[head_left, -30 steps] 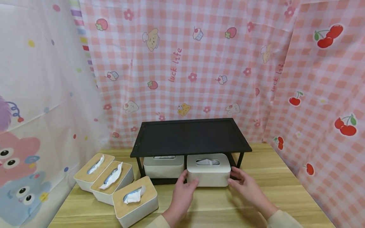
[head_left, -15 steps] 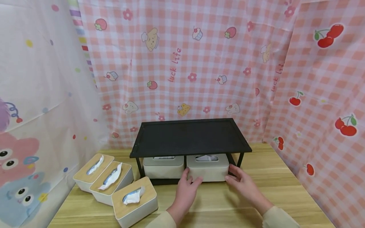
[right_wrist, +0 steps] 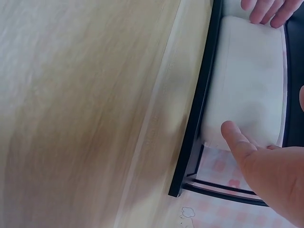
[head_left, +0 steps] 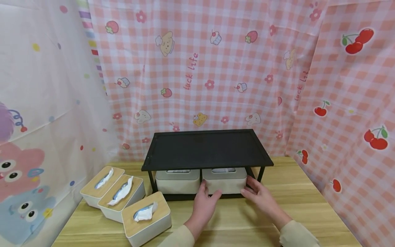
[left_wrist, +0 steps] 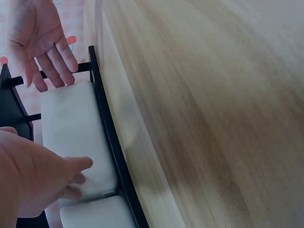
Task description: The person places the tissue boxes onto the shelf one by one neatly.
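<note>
Under the black rack, in its right half, sits a white tissue box with a pale lid. My left hand is at its left front corner, thumb over the front face and fingers by the divider. At the opposite end, my right hand touches the box, its thumb at the front and straight fingers along the side. The left wrist view shows those right fingers extended against the end of the box. A second white tissue box fills the left half of the rack.
Three white tissue boxes with wooden lids stand left of the rack: a rear one, a middle one and a front one. Tissue pokes from each slot. Patterned curtains surround the wooden table.
The right tissue box has slid back into the rack, its front now nearly level with the left box. Both hands moved in with it.
</note>
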### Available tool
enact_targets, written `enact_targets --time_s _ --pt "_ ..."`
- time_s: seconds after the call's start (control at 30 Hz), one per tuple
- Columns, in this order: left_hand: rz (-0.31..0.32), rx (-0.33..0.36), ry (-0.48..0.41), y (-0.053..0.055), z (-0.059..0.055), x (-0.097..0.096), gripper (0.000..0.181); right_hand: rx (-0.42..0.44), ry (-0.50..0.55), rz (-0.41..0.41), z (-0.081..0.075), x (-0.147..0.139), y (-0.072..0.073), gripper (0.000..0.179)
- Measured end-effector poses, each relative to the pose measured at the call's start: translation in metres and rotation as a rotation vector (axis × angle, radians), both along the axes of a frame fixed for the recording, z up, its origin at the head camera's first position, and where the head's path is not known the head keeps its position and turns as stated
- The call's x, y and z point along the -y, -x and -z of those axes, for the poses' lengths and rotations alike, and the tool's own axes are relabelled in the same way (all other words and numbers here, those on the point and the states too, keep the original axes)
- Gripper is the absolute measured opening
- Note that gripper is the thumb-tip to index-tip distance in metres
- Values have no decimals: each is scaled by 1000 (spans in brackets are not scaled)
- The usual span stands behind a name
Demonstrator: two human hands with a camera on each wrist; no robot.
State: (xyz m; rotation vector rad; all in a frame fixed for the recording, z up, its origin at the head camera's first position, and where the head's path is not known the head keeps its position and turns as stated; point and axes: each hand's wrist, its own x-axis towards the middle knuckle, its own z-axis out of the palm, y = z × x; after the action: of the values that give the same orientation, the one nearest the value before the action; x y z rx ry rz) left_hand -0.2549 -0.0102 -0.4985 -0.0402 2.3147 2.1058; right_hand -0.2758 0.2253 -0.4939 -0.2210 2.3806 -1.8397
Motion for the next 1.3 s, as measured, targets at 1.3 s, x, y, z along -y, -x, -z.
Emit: enact_targets --time_s 1.3 --pt "16 -7 112 -17 1 2 96 -11 -33 19 6 2 -3 81"
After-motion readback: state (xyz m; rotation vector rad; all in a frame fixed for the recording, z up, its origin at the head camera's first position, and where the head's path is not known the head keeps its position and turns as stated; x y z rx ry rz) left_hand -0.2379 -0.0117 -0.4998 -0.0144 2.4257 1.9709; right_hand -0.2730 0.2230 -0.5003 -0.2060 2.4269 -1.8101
